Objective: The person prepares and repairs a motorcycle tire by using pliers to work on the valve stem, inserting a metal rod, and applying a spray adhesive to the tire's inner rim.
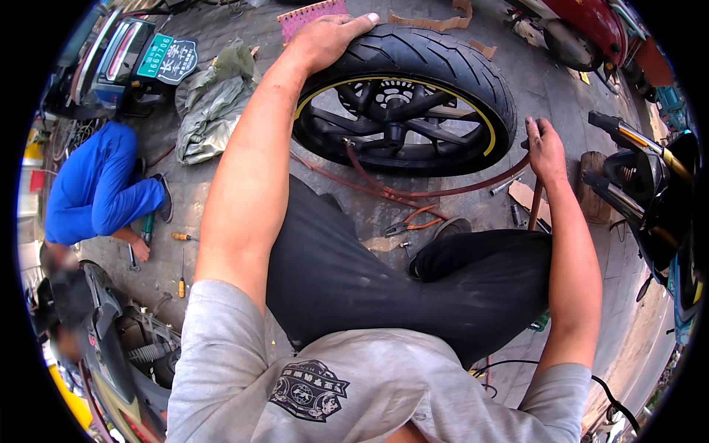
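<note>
A black motorcycle wheel [399, 100] with a yellow rim stripe leans in front of me, tilted so its spokes and hub face my knees. My left hand [329, 43] grips the top left of its tyre, thumb along the tread and the other fingers partly hidden. A reddish-brown hose [436, 193] runs from the wheel's lower left rim, loops over the ground and rises to my right hand [545, 151]. That hand is closed around the hose, to the right of the wheel. Pliers with orange handles [417, 223] lie below the wheel, between my legs.
A person in blue [103, 181] crouches at left near yellow-handled screwdrivers [182, 286]. Parked motorcycles stand at far left [111, 66], lower left [125, 332] and right [650, 184]. A grey-green sheet [214, 103] lies left of the wheel; a wooden block [593, 188] stands right of my right hand.
</note>
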Available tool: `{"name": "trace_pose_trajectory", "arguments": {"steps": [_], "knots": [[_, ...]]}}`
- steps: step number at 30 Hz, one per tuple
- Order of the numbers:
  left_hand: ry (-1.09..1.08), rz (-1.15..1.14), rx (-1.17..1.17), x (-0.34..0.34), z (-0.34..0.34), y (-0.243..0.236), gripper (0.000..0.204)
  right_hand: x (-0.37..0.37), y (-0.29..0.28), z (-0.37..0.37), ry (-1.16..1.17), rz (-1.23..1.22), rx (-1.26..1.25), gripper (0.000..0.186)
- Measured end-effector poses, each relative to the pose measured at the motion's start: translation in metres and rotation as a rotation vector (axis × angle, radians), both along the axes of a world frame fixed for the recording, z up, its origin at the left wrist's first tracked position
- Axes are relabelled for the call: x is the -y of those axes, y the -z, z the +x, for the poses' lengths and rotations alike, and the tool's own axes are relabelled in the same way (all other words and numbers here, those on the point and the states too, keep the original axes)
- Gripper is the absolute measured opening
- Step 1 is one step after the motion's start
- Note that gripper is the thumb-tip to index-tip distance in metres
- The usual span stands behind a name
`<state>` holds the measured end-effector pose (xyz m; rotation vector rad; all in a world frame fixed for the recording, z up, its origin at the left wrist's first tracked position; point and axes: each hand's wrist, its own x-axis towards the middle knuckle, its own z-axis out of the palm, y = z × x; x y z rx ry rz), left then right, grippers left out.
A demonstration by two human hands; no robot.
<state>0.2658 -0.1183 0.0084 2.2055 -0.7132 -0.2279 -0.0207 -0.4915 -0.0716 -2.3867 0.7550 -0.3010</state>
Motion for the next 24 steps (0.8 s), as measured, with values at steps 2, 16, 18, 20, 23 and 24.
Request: {"name": "trace_pose_trajectory", "arguments": {"steps": [2, 16, 18, 20, 23, 24], "knots": [[0.088, -0.006, -0.127, -0.008, -0.005, -0.010, 0.080, 0.003, -0.001, -0.002, 0.010, 0.000, -0.010, 0.045], [0.283, 0.206, 0.444, -0.007, 0.019, 0.005, 0.076, -0.001, 0.000, 0.001, 0.017, 0.024, 0.006, 0.047], [0.162, 0.137, 0.306, 0.004, 0.005, 0.001, 0.073, 0.003, 0.000, -0.002, 0.044, 0.015, 0.009, 0.048], [0.071, 0.126, 0.229, 0.015, -0.013, -0.011, 0.079, 0.002, -0.004, -0.004, 0.078, 0.021, 0.009, 0.048], [-0.025, 0.187, 0.222, 0.017, -0.022, -0.018, 0.081, -0.014, -0.024, 0.005, 0.140, 0.080, 0.040, 0.048], [-0.041, 0.189, 0.227, 0.021, -0.024, -0.018, 0.081, -0.006, -0.023, 0.004, 0.114, 0.017, 0.147, 0.047]]}}
